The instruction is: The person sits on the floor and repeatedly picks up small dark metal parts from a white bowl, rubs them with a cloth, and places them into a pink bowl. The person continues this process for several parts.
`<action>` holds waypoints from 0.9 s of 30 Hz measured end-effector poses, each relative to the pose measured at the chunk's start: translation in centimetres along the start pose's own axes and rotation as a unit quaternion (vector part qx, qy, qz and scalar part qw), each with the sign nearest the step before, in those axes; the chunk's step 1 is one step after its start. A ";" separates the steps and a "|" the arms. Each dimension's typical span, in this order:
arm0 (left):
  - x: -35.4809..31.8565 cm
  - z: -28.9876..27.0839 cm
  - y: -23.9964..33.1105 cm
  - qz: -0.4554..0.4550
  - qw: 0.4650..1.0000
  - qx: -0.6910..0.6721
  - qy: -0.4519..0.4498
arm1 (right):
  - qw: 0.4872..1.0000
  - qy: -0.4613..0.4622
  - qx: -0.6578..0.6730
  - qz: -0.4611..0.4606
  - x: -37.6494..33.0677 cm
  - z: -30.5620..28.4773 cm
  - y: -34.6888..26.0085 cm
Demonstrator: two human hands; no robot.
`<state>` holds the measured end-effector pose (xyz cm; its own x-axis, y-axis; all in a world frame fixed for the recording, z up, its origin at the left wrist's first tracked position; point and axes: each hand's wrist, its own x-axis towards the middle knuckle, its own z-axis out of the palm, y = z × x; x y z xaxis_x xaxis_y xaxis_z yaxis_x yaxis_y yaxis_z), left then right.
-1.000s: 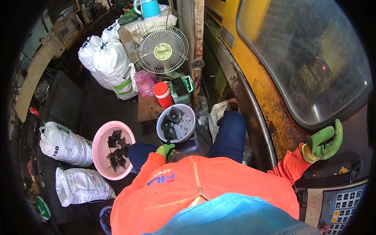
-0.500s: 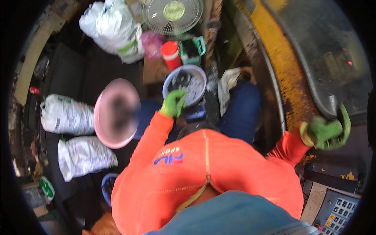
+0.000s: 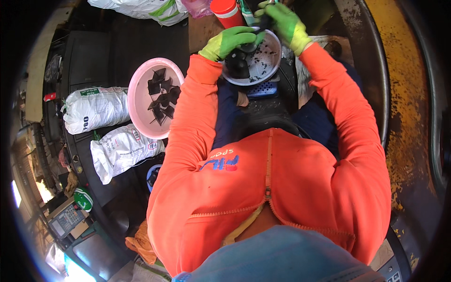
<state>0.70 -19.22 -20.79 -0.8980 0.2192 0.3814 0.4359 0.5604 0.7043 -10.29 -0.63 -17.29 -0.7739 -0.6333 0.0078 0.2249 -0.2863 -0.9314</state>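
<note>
Green-gloved, our right hand (image 3: 285, 24) curls round a small dark piece (image 3: 266, 21) at the upper centre; our left hand (image 3: 230, 41) stretches its fingers just beside it, though whether they grip we cannot tell. Below, smooth rounded black parts (image 3: 237, 65) lie in a circular pale plastic basin (image 3: 276, 66).

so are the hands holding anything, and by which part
A dark piece appears held between the left hand and right hand, over the pale basin; which part of it is gripped cannot be told.
</note>
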 end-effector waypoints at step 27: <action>3.9 2.8 3.0 0.064 0.908 0.356 0.211 | 0.982 0.054 0.108 0.144 0.3 -1.9 -1.0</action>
<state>-1.68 -14.43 -18.88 -0.6751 0.0770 0.7337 0.2515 0.9590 0.1307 -11.91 0.79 -17.06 -0.7154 -0.6341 -0.2935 0.5545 -0.2596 -0.7906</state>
